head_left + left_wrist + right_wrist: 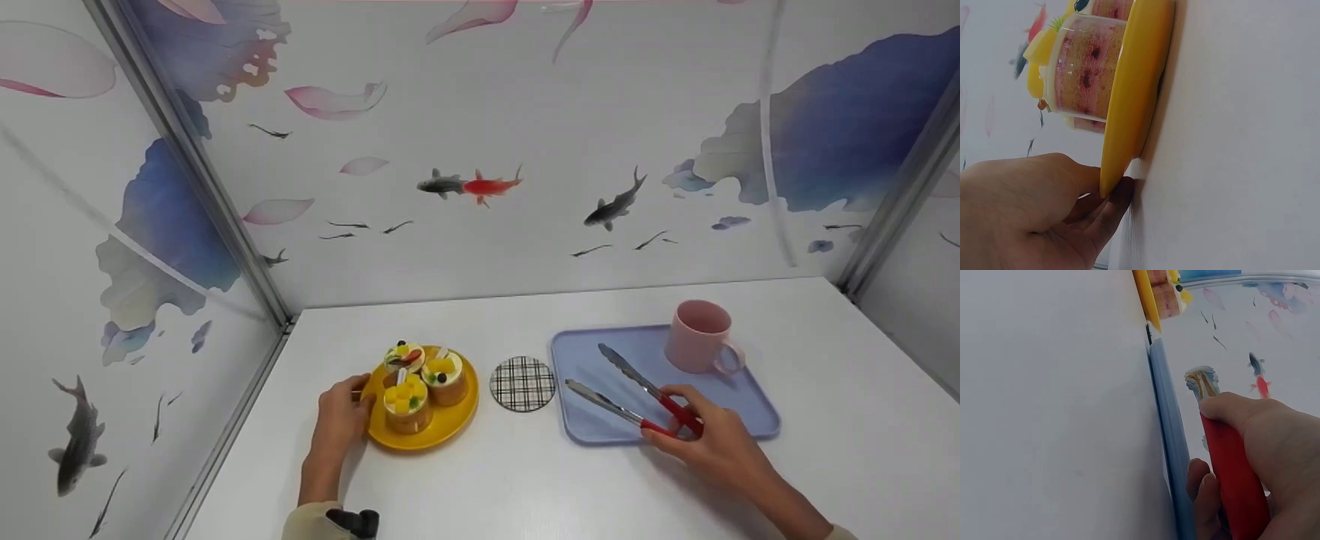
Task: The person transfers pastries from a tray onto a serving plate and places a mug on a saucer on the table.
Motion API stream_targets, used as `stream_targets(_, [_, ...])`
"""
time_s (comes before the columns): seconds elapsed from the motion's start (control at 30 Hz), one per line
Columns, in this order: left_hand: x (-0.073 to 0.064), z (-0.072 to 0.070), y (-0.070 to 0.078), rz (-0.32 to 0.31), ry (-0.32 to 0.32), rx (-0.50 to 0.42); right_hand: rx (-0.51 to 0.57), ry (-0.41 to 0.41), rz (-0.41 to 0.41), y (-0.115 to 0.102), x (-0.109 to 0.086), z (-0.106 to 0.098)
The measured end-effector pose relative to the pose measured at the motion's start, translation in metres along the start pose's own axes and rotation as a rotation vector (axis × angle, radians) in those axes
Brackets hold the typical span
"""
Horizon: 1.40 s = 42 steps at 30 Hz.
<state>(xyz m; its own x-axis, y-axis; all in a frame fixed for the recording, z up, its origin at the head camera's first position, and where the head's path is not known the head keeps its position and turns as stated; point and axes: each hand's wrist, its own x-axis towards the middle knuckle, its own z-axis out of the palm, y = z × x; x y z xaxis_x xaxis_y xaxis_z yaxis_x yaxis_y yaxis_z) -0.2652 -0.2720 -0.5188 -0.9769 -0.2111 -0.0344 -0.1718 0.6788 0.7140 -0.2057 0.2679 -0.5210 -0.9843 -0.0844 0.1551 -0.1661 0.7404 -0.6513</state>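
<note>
My left hand (341,420) pinches the left rim of a yellow plate (450,430), thumb above and fingers below, as the left wrist view shows. On the plate stand three small dessert cups (407,405) with layered cake and yellow fruit cubes on top. With my right hand (716,439) I grip metal tongs (622,369) by their red handles (1230,467). The tongs' arms are spread apart, pointing up and left over a blue tray (592,427), and nothing is between their tips.
A pink mug (697,341) stands at the tray's back right, its handle toward the right. Between plate and tray lies a round checkered coaster (523,384). White panels with painted fish enclose the white table (510,487) at the back and sides.
</note>
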Motion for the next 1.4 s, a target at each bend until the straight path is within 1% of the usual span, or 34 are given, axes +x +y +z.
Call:
stream_targets(0.27, [0.000, 0.000, 0.000, 0.002, -0.001, 0.004, -0.014, 0.003, 0.038, 0.010, -0.006, -0.007])
stream_targets(0.5, [0.001, 0.000, 0.001, -0.005, -0.002, 0.011, -0.065, 0.045, 0.013, 0.018, -0.010, -0.015])
stream_targets(0.6, [0.000, 0.000, 0.000, 0.000, -0.001, 0.005, -0.070, 0.046, 0.025, 0.022, -0.013, -0.018])
stream_targets(0.7, [-0.001, 0.000, -0.001, 0.005, -0.002, -0.002, -0.074, 0.025, 0.062, 0.028, -0.016, -0.021])
stream_targets(0.77, [-0.001, 0.000, 0.000, 0.007, -0.002, -0.004, -0.072, -0.002, 0.102, 0.032, -0.019, -0.025])
stream_targets(0.93, [-0.003, 0.000, 0.000, -0.001, -0.007, -0.012, -0.075, -0.056, 0.180, 0.043, -0.025, -0.036])
stream_targets(1.2, [0.000, 0.000, 0.000, -0.034, -0.013, -0.021, -0.095, -0.080, 0.199, 0.050, -0.032, -0.051])
stream_targets(1.3, [0.001, 0.001, 0.000, -0.042, -0.018, -0.018, -0.124, -0.088, 0.213, 0.048, -0.034, -0.055])
stream_targets(1.4, [0.001, 0.001, 0.001, -0.033, -0.018, -0.013, -0.160, -0.101, 0.228, 0.046, -0.035, -0.058])
